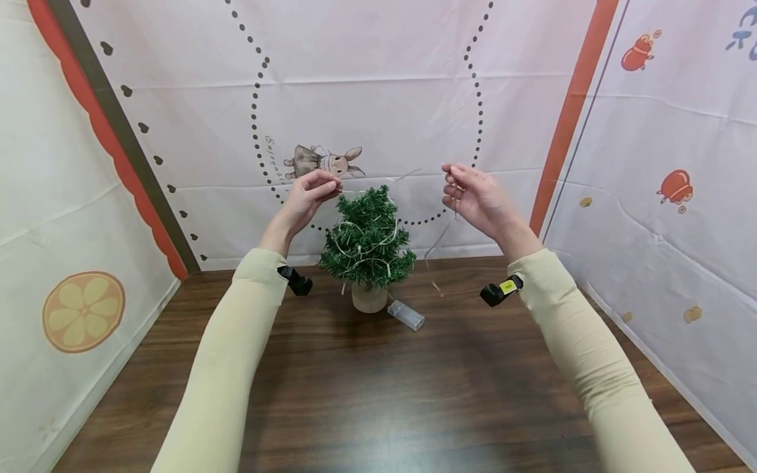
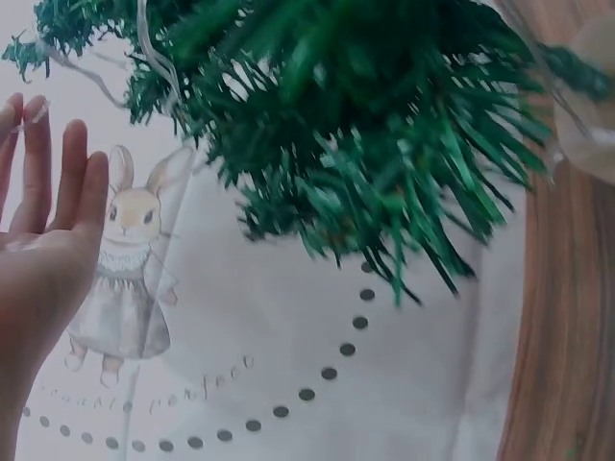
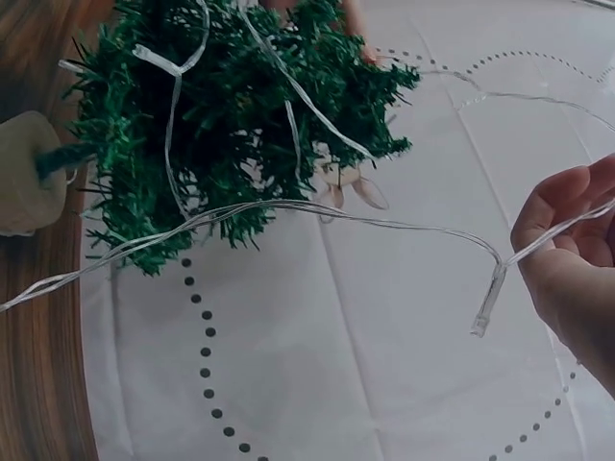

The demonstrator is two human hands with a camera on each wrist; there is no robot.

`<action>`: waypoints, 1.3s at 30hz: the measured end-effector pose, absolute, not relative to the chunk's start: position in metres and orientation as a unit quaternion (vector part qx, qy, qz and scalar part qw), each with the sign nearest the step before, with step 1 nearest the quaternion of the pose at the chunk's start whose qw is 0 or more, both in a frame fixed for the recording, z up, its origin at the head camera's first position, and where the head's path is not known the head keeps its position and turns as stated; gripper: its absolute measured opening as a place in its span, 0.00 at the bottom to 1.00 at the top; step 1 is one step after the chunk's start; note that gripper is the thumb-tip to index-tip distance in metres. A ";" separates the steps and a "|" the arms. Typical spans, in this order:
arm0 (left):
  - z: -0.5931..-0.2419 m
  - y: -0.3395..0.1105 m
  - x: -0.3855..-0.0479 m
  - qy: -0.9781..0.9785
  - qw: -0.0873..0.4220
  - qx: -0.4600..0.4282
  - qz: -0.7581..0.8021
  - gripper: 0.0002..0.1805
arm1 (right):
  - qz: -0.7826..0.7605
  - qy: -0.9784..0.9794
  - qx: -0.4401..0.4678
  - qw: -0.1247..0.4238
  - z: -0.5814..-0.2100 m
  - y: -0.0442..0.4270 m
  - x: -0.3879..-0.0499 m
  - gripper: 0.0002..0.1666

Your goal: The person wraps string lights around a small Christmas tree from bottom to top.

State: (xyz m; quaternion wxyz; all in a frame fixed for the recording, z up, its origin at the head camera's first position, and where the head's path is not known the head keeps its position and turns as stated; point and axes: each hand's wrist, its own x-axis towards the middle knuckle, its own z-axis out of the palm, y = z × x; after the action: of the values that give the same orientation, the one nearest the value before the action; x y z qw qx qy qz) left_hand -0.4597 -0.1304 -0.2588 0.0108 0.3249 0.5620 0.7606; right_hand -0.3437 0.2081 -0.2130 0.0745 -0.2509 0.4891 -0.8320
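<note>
A small green artificial Christmas tree with a pale round base stands upright on the table. Clear-wired string lights loop around its branches. At the upper left of the tree, my left hand pinches the wire between thumb and fingertips. My right hand, raised to the right of the tree and apart from it, holds another stretch of the string. From there a loose tail of wire hangs down toward the table. A clear battery box lies beside the base, on its right.
The dark wooden table extends toward me. Behind it hangs a white printed cloth with a rabbit figure, close to the tree. More printed cloth walls stand on the left and right.
</note>
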 end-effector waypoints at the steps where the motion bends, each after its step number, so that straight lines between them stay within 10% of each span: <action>1: -0.260 -0.133 -0.459 0.565 0.004 0.331 0.756 0.10 | -0.831 0.490 -0.252 0.080 -0.214 0.206 -0.343 0.09; 39: -0.286 -0.143 -0.410 0.765 -0.201 0.375 0.484 0.05 | -0.734 0.594 -0.302 0.131 -0.265 0.238 -0.332 0.14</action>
State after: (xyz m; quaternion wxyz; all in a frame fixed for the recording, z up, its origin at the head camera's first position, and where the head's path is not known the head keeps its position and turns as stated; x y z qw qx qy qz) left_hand -0.4103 -0.1434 -0.2864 -0.2015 0.3747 0.7647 0.4840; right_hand -0.3316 0.2378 -0.2652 0.1311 -0.3017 0.5940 -0.7342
